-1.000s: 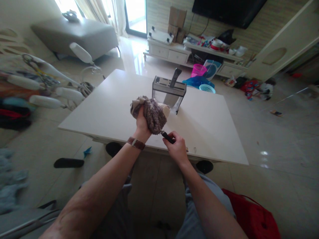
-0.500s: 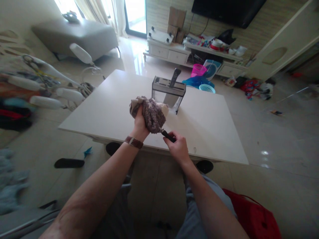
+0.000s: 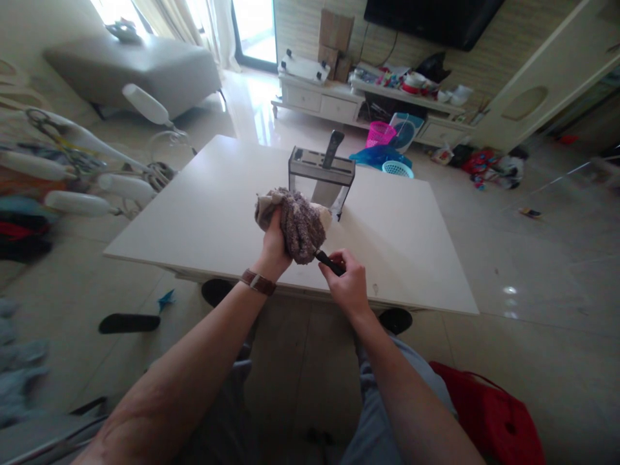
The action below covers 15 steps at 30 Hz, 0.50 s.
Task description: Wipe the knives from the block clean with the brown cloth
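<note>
My left hand is closed around a bunched grey-brown cloth, held just above the near part of the white table. The cloth is wrapped round the blade of a knife, so the blade is hidden. My right hand grips the knife's black handle, which sticks out of the cloth toward me. Behind the cloth stands a clear knife block with one black-handled knife in its top.
A white drying rack with clothes stands to the left. Black slippers lie on the floor by the table's edge. A red bag sits at my right knee. Baskets and a TV cabinet lie beyond the table.
The view has shifted slightly; my hands, the cloth and the knife keep almost the same pose, with small rubbing movement of the cloth on the blade.
</note>
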Motion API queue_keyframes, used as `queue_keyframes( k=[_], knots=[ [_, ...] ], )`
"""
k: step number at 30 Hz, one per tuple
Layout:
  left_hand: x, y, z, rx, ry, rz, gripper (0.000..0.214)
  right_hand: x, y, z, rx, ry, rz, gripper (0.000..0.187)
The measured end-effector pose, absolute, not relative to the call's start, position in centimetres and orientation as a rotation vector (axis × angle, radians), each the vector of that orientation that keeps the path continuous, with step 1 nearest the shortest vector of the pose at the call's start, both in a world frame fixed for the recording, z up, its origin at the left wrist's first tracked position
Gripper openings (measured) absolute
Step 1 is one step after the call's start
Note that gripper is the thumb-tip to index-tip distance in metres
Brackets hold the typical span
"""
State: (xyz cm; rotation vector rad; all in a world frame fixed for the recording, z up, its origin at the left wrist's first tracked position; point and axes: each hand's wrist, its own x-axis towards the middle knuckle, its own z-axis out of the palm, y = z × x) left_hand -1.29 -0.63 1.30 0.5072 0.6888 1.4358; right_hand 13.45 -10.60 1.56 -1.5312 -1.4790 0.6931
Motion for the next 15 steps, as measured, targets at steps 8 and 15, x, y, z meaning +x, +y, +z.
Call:
queue_keyframes(
  k=[8, 15],
  knots=[
    [-0.7, -1.2, 1.1, 0.478, 0.776, 1.474, 0.045, 14.0, -10.4, 2.2, -1.525, -1.393, 0.717, 0.023],
    [-0.2, -2.3, 1.6, 0.565, 0.846, 1.356, 0.042, 14.3, -9.8, 1.8, -1.499, -1.302, 0.803, 0.027]
  ],
)
